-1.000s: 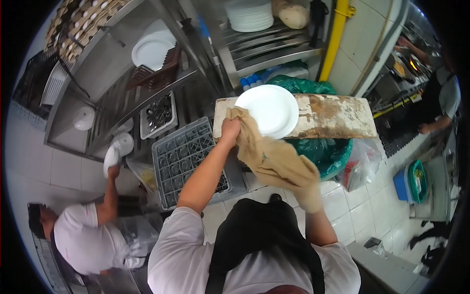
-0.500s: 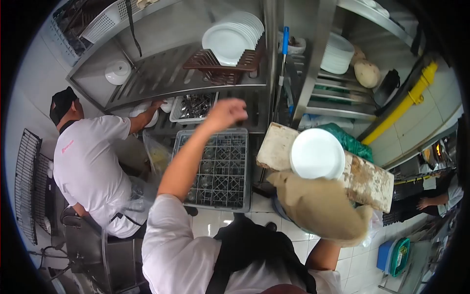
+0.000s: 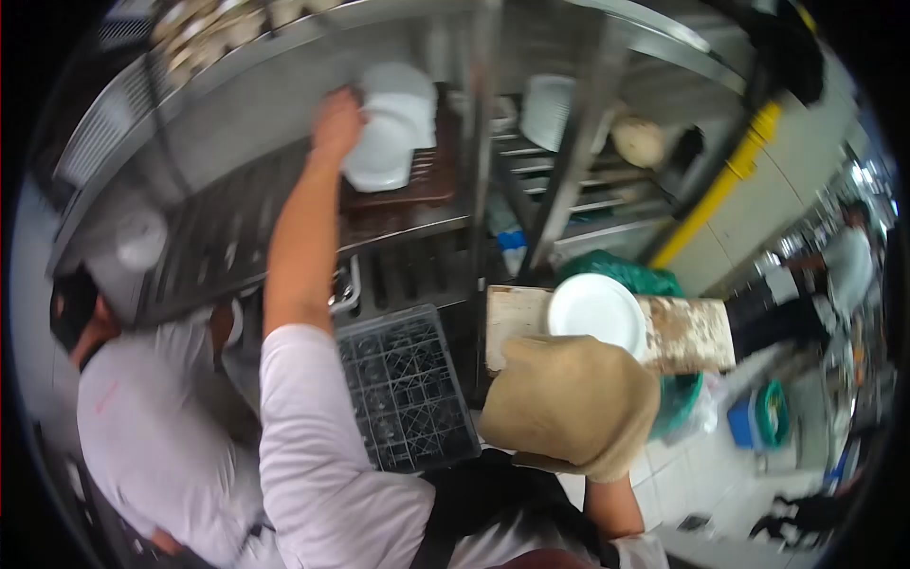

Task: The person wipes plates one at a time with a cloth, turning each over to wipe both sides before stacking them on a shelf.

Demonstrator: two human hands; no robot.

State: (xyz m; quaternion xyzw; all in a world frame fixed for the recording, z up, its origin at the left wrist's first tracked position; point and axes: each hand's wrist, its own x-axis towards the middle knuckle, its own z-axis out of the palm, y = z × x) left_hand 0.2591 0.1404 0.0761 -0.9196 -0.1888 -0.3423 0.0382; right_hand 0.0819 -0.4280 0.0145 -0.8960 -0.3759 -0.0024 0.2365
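My left hand [image 3: 339, 123] is stretched out to the raised steel shelf, its fingers curled at the left edge of a white plate [image 3: 377, 156]. Motion blurs the fingertips. More white plates [image 3: 403, 87] stand behind it in a brown dish rack [image 3: 434, 175]. On my right side, a tan cloth [image 3: 569, 403] drapes over my right hand and hides its fingers; only the forearm [image 3: 611, 507] shows below. Just beyond the cloth, another white plate [image 3: 597, 318] lies on a worn, whitish board [image 3: 687, 332].
A grey glass rack [image 3: 408, 389] with glasses stands below the shelf. A co-worker in a white shirt [image 3: 171, 427] is close on my left. Steel posts [image 3: 578, 142] and a yellow pipe [image 3: 716, 194] rise at right. Another person [image 3: 844, 270] stands far right.
My left hand has moved up and away from above the glass rack to the plates in the dish rack. The view has turned, and the cloth has shifted left beside the board.
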